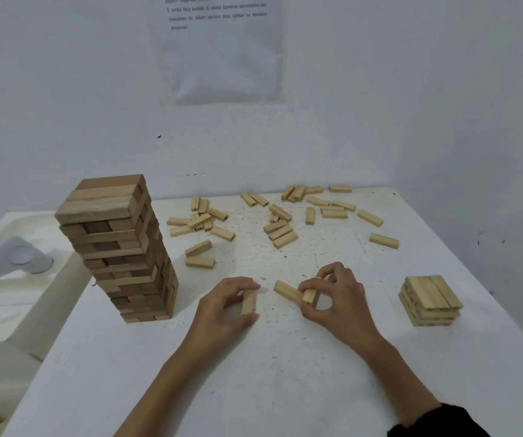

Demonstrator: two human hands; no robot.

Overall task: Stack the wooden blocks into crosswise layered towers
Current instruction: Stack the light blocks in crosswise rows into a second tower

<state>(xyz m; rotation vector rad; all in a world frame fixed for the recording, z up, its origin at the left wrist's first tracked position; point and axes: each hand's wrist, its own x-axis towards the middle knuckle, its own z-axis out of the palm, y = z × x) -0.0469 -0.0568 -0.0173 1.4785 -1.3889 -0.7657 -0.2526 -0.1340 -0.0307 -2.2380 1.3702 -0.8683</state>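
Two towers (121,247) (430,301); left hand (225,307) pinches one block (249,302), right hand (336,298) grips two blocks (287,291).

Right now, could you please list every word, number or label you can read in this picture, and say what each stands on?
Paper sheet on the wall: a few lines of small print at its top, too blurred to quote.
Loose blocks, tall tower, low stack: no text visible.

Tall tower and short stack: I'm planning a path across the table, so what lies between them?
In the head view, both hands: the left hand grips one block, and the right hand holds blocks.
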